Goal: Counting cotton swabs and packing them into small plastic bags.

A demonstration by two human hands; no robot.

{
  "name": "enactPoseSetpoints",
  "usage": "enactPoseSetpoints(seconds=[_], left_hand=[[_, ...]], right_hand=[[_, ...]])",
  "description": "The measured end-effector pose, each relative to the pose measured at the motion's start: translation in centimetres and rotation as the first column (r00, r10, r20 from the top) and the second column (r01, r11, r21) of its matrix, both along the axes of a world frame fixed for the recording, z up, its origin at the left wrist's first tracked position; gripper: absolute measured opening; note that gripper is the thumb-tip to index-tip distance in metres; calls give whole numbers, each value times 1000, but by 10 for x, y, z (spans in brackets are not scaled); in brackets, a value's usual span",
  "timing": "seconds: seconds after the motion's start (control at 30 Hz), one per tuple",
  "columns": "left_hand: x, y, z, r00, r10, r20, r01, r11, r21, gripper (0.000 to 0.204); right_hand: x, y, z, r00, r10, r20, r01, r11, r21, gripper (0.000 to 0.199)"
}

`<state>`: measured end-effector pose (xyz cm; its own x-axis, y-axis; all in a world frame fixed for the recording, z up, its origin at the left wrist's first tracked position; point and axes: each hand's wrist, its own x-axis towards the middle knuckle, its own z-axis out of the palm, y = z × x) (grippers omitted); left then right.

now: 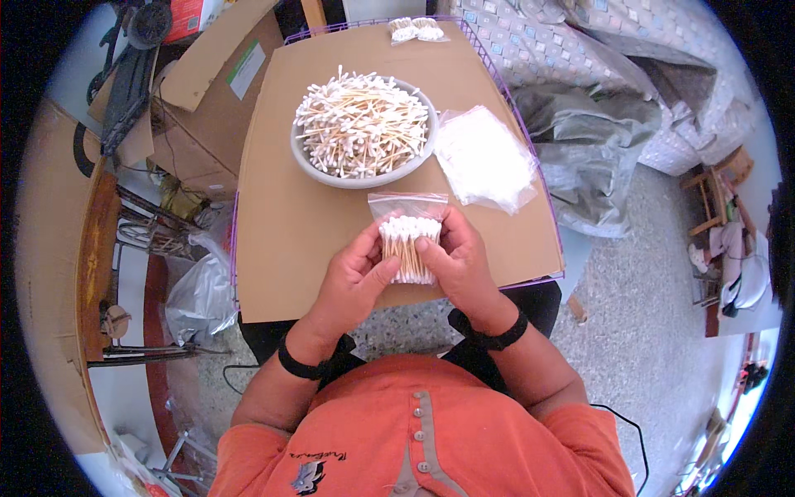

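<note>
Between my two hands is a small clear zip bag of cotton swabs [409, 250], near the front edge of the cardboard tabletop. The swabs stand side by side in it, wooden sticks with white tips, and the bag's upper part [407, 203] rises flat above them. My left hand [360, 269] grips the bag's left side, thumb on the front. From the right, my right hand [457, 253] holds it with the thumb pressed over the sticks. Beyond my hands a grey bowl [319, 172] is heaped with loose cotton swabs [364, 124].
Right of the bowl lies a stack of clear plastic bags [484, 157]. Two filled swab packs [416, 30] sit at the far edge of the cardboard [277, 207]. A purple wire rim [522, 124] borders the tabletop. Cardboard boxes [199, 124] stand left, a grey plastic sheet [588, 141] right.
</note>
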<state>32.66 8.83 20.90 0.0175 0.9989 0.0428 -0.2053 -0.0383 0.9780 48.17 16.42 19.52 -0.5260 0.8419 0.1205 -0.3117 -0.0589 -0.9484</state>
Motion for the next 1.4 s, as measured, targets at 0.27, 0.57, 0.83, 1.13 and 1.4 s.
enactPoseSetpoints(seconds=[0.27,0.57,0.83,1.13,1.4], left_hand=[[-3,-1,-1,997,-69,-39,68,998,-12,56],[-1,1,2,999,-41,-6,40,999,-23,59],[-6,-2,11,969,-151,198,196,954,-229,46],[-3,-1,10,976,-126,180,164,963,-213,45],[-4,3,-3,933,-130,335,193,968,-162,38]], right_hand=[[-2,-2,-1,996,-84,-8,84,996,22,20],[-3,-3,-2,996,19,-82,-18,1000,20,33],[2,4,-3,999,11,-32,0,940,341,36],[1,-2,-3,1000,-7,-28,11,993,121,28],[-3,-2,7,975,-27,-219,-3,991,-135,40]])
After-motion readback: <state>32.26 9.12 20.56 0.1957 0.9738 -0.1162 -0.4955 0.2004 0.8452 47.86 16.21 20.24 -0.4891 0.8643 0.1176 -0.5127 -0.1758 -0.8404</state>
